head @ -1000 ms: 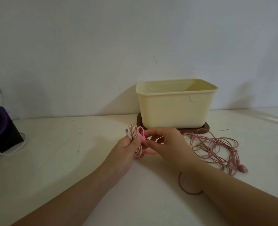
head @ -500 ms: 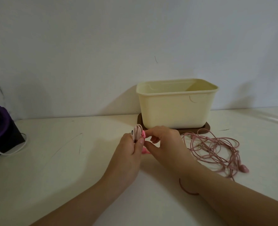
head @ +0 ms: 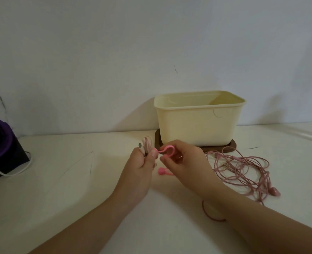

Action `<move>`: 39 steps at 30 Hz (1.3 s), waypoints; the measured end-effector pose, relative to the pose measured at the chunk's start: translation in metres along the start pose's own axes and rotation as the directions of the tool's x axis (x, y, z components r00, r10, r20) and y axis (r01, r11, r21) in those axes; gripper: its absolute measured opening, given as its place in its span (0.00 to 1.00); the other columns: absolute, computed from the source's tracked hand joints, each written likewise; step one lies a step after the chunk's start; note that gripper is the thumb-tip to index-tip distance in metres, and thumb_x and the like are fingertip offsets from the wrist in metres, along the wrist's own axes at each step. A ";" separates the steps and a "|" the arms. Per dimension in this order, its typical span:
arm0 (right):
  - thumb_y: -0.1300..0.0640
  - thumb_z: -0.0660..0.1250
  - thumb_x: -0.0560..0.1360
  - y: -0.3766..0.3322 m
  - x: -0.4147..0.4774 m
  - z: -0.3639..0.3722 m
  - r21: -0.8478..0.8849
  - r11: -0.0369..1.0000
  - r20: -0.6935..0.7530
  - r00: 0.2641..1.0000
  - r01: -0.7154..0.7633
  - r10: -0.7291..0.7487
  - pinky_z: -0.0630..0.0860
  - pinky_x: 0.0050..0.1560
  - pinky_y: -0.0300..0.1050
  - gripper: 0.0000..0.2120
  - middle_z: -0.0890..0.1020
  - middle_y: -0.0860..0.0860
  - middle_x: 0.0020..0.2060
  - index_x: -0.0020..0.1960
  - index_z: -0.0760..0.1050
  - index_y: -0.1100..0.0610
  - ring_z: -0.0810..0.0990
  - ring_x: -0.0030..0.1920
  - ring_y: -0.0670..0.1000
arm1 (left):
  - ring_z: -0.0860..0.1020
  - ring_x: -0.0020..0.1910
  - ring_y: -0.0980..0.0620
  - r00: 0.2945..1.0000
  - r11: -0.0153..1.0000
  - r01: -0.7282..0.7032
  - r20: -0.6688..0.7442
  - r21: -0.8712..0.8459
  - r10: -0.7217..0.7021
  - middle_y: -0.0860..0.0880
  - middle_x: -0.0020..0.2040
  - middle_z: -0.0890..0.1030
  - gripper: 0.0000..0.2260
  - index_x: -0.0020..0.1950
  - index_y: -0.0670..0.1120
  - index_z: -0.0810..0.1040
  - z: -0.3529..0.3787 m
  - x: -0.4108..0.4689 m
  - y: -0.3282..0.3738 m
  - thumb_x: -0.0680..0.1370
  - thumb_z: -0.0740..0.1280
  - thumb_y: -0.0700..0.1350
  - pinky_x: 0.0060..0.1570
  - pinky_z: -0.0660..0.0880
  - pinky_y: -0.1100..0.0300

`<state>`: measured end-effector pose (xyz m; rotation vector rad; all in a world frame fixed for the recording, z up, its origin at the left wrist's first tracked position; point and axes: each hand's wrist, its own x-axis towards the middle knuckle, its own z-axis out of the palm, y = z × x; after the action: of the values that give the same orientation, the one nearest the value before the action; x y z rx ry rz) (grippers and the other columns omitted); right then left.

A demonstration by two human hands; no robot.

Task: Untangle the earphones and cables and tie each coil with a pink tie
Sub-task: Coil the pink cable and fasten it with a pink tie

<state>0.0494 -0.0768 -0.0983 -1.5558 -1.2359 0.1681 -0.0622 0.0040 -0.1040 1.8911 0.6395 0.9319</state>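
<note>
The left hand (head: 140, 167) curls its fingers round a small coiled cable (head: 147, 143), pale and smooth, held above the matte white tabletop (head: 60, 189). The right hand (head: 185, 160) pinches a rubbery pink tie (head: 167, 149), which bends in a narrow arch to the left thumb. To the right, thin pink earphones (head: 243, 167) lie in a loose tangle near a cream plastic box (head: 199, 121).
</note>
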 end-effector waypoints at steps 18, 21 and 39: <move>0.52 0.62 0.78 -0.073 0.047 -0.023 -0.048 0.999 0.229 0.973 -0.002 0.013 0.70 0.34 0.32 0.11 0.77 0.44 0.30 0.48 0.82 0.55 0.72 0.29 0.39 | 0.79 0.32 0.50 0.734 0.692 0.623 0.578 -0.364 -0.357 0.46 0.34 0.77 0.06 0.41 0.41 0.73 -0.032 0.007 0.036 0.77 0.61 0.41 0.35 0.78 0.58; 0.52 0.64 0.77 -0.077 0.038 -0.010 -0.299 0.935 0.370 0.926 0.193 -0.073 0.69 0.31 0.34 0.11 0.79 0.46 0.31 0.46 0.83 0.55 0.74 0.31 0.41 | 0.75 0.28 0.53 0.693 0.643 0.672 0.620 -0.367 -0.369 0.47 0.32 0.75 0.07 0.40 0.41 0.72 -0.032 0.006 0.037 0.77 0.60 0.41 0.30 0.76 0.61; 0.55 0.66 0.77 -0.044 0.041 -0.020 -0.290 0.886 0.449 0.869 0.361 -0.207 0.73 0.44 0.35 0.09 0.77 0.42 0.40 0.53 0.82 0.47 0.77 0.41 0.44 | 0.71 0.29 0.51 0.651 0.532 0.723 0.693 -0.441 -0.310 0.46 0.33 0.71 0.10 0.36 0.43 0.70 -0.047 0.016 0.033 0.70 0.54 0.48 0.31 0.72 0.60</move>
<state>0.0542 -0.0646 -0.0362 -1.6752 -1.9087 0.0668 -0.0891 0.0237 -0.0547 1.0381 0.3950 0.1153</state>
